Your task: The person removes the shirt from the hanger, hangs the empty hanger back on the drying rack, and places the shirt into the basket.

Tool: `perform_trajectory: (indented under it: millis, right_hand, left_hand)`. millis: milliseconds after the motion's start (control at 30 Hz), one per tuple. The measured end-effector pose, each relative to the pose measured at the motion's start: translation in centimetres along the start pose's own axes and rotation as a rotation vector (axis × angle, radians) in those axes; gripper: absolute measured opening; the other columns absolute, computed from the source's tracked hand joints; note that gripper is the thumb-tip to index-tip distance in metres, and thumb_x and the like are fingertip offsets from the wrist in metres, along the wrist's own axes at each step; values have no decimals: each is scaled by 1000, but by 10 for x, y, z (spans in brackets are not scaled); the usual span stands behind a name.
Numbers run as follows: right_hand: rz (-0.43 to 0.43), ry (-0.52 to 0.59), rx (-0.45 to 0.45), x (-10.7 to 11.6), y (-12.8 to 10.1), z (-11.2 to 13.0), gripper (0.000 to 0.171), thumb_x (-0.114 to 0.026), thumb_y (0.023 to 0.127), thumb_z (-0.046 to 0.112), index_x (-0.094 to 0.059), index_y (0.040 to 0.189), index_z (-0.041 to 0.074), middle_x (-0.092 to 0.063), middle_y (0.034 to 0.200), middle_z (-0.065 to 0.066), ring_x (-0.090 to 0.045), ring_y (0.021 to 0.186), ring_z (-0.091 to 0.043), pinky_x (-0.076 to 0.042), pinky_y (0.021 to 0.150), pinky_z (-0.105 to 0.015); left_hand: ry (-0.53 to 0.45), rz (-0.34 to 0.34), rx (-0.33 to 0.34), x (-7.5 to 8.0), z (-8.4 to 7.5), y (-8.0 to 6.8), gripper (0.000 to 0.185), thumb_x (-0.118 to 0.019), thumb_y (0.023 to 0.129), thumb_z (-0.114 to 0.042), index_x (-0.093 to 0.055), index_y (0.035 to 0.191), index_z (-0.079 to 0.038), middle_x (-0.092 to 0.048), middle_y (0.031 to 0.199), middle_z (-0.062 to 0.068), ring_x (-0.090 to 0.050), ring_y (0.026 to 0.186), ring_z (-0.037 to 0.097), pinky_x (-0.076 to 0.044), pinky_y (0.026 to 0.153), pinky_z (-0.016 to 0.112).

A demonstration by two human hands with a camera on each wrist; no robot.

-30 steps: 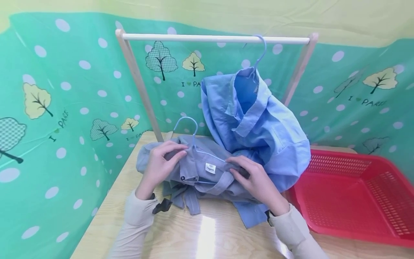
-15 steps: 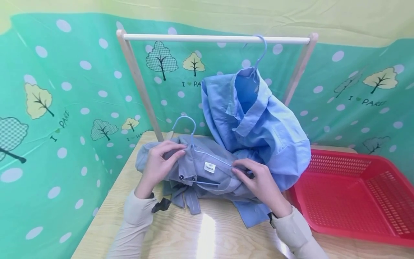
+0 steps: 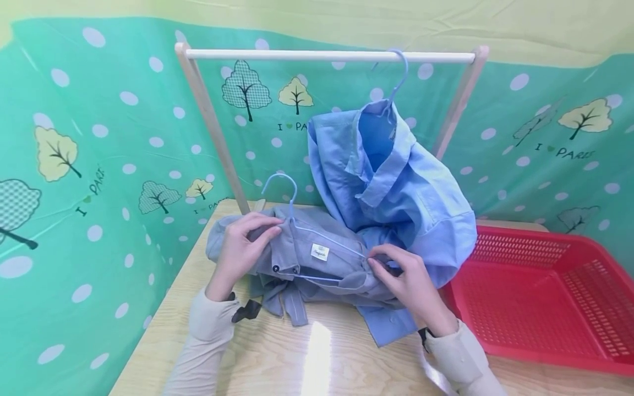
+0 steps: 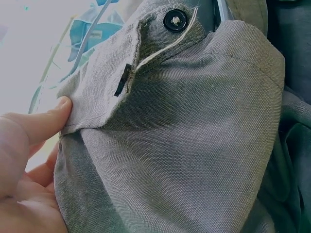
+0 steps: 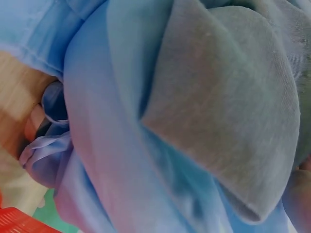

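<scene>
Left hand (image 3: pixel 242 250) pinches grey shirt (image 3: pixel 307 264) collar by hanger (image 3: pixel 297 231) neck | right hand (image 3: pixel 406 280) now pinching hanger's right arm-tip, fabric sliding on | shirt at counter (image 3: pixel 297 357) back-left

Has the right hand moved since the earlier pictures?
Yes. The right hand has slid a little to the right along the grey shirt, farther from its white label and nearer the red basket.

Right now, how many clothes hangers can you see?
2. One blue hanger hooks over the wooden rail, carrying the blue shirt. The other blue hanger sits inside the grey shirt on the table. Cloth may hide others.
</scene>
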State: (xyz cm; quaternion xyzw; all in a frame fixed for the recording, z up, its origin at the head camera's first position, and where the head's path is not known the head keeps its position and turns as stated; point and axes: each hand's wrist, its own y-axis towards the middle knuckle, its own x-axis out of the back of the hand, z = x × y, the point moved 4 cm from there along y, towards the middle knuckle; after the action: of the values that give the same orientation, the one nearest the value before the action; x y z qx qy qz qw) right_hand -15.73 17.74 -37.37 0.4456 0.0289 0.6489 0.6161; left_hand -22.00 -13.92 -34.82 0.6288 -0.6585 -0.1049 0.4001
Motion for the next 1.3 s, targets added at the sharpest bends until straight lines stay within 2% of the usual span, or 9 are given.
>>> perform_trajectory:
  millis: [167,567,833,1100,1300]
  right_hand:
    - [5,-3,-42,4,-5,-3,21,-73,89,5,-70,106,17,-68,97,8,-62,89,-6,-52,84,-11]
    - [-14,-76,-50,10,-14,-3,23,-73,88,3,-69,105,18,-68,95,9,-63,87,-4,-51,81,-8]
    - [-71,-85,-61,16,-20,-7,24,-74,85,-3,-69,102,14,-68,94,5,-63,88,-4,-50,84,-6]
    - [-87,-110,-67,21,-25,-8,25,-76,83,-3,-68,99,14,-69,92,6,-64,86,-3,-50,83,-5]
    - [-81,-112,-52,23,-27,-9,25,-76,82,-5,-68,95,16,-69,88,7,-64,83,-2,-53,76,-9]
  left_hand:
    - [-2,-10,-12,2,2,-1,17,-76,85,-2,-77,101,-6,-74,95,7,-66,93,6,-53,84,15]
    - [5,-20,-17,4,2,2,15,-76,85,-3,-77,100,-6,-74,95,6,-66,93,9,-53,84,17]
    - [56,-70,-100,2,1,0,15,-77,83,1,-77,99,-2,-73,91,8,-66,84,16,-52,77,14]
    - [73,-90,-95,3,3,0,15,-77,83,1,-77,98,-2,-73,91,9,-66,85,18,-51,78,15]
    - [101,-110,-98,3,6,0,15,-78,83,0,-78,97,-4,-73,90,8,-66,83,19,-50,77,14]
